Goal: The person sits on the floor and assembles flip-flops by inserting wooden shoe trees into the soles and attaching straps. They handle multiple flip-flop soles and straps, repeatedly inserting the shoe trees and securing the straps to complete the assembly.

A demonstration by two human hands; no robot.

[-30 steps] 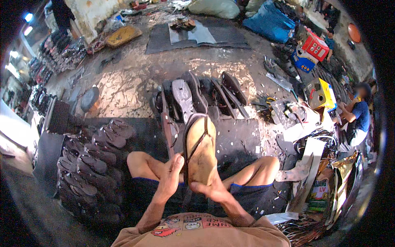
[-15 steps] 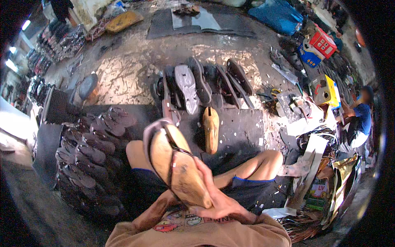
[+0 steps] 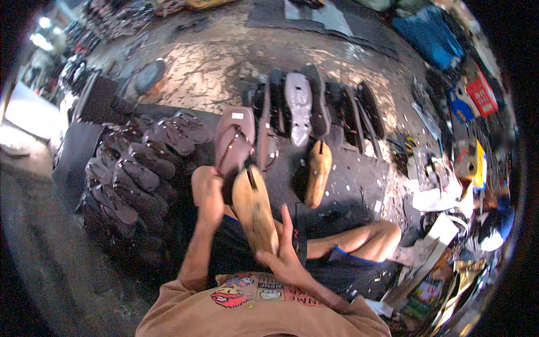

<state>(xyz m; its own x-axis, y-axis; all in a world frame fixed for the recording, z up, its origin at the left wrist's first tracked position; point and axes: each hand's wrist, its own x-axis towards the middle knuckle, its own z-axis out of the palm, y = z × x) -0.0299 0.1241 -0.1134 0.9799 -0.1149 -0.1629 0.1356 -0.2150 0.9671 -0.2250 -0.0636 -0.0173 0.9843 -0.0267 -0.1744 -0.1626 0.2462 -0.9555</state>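
Observation:
A brown thong sandal [image 3: 234, 137] with thin dark straps and a small white label hangs clear of my lap, left of centre. My left hand [image 3: 208, 194] is closed at its lower end; the fingertips are partly hidden. Just below the sandal is a worn wooden shoe last [image 3: 254, 210] with a slot in its upper end. My right hand [image 3: 283, 250] grips that last near its lower end, thumb across it. On the dark mat ahead lies another wooden shoe last [image 3: 318, 174]. Behind that, a grey shoe last [image 3: 298, 106] stands among several dark sandals.
Several dark sandals [image 3: 135, 168] are piled on the left. A stool-like round dark object [image 3: 150, 76] stands beyond them. On the right are paper scraps [image 3: 432, 196], a yellow-and-grey box [image 3: 469, 160], a red box [image 3: 480, 95] and a co-worker in blue [image 3: 497, 224], partly blurred.
The sandal has come off the wooden last and moved forward with my left hand. My right hand keeps the bare last. The view has shifted, so the surroundings appear further right.

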